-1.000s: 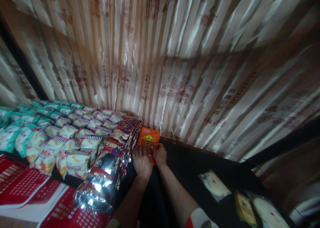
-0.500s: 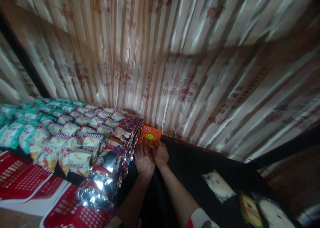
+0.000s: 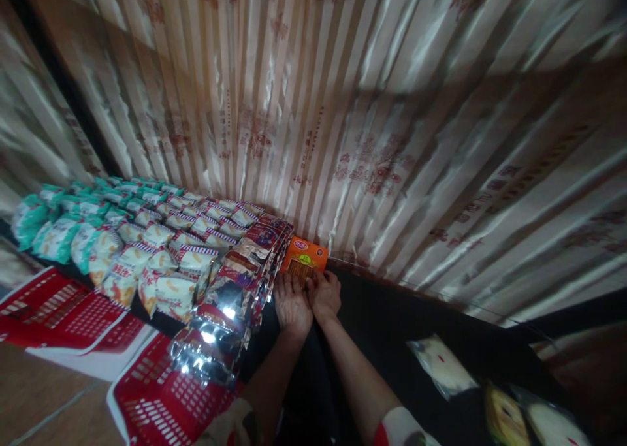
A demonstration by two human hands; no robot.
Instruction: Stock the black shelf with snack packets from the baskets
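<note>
An orange snack box (image 3: 307, 252) with a pink logo and a yellow-green spot lies against the back, beside the row of foil packets. My left hand (image 3: 294, 307) is on its near left part, back of the hand up and fingers over the lower edge. At the near right corner, my right hand (image 3: 325, 297) grips the same box with bent fingers. The two hands almost touch. Shiny dark red foil packets (image 3: 230, 309) stand in a row just left of the box. The box's near end is hidden under my fingers.
Rows of white snack bags (image 3: 179, 283) and green snack bags (image 3: 59, 237) fill the left. Red baskets (image 3: 161, 394) stand in front of them. Flat clear packs (image 3: 443, 367) lie on the black surface (image 3: 372, 328) at right. A pleated printed sheet (image 3: 372, 106) hangs behind.
My view has shifted, so the whole scene sits a little further right and slightly higher. Both hands stay on the orange box, which keeps its place beside the foil packets.
</note>
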